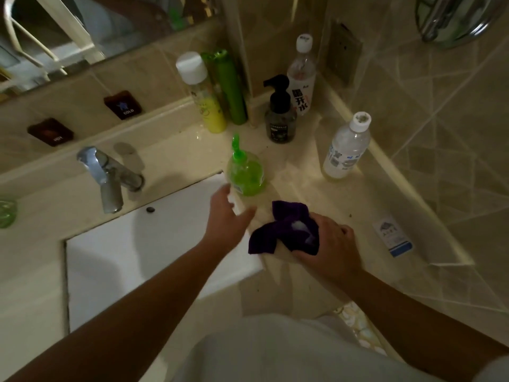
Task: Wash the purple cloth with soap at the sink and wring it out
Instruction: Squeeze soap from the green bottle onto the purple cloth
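Purple cloth (283,230): lies crumpled on the surface (316,172) just right of the sink's front right corner; soft, napped fabric, deep violet, bunched into folds with a pale blob of foam in the middle.
Cloth axis: the bundle runs from a flap at lower left, beside the sink rim, up to a raised corner at upper right; no clear single direction beyond that diagonal.
Right hand (327,244): rests on the right part of the cloth, fingers curled round its edge and holding it against the surface.
Left hand (225,213): hangs over the sink's right rim, fingers loosely spread and holding nothing, fingertips near the green soap bottle but blurred; whether they touch it, I cannot tell.
Green soap bottle (246,175): round, translucent plastic with green liquid and a green pump head, upright at the sink's back right corner, its nozzle pointing away towards the wall.
Sink (110,257): white, rectangular, smooth basin set into the cream surface.
Tap (107,177): dull chrome, spout pointing down over the basin.
Black pump bottle (279,114): dark, upright, near the back wall.
Clear bottles: one with a white cap (347,146) stands at the right edge; another labelled bottle (301,75) stands in the corner.
Tall green can (230,88): upright beside a yellow-green bottle (203,95) with a white cap.
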